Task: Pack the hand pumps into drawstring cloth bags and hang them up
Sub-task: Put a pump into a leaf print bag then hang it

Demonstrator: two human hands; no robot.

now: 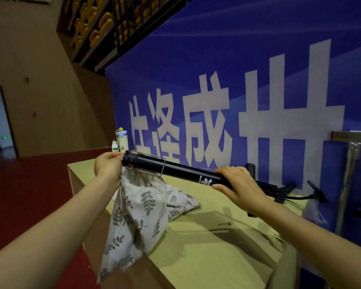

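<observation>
Over tan table (217,257): black tubular pump (175,170), leaf-print cloth bag (138,211).
Left hand (107,164), nine o'clock, pinches bag; right hand (238,184), three o'clock, grips pump.

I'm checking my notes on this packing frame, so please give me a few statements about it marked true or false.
1. The right hand grips the black pump on its barrel. True.
2. The pump is fully inside the leaf-print bag. False: almost all of it is outside, and only its far end is at the bag's mouth.
3. The left hand holds the bag's mouth at the pump's end. True.
4. The bag is plain red. False: it is pale with a grey leaf print.
5. Two bottles stand beyond the left hand, beside the blue banner. True.
</observation>
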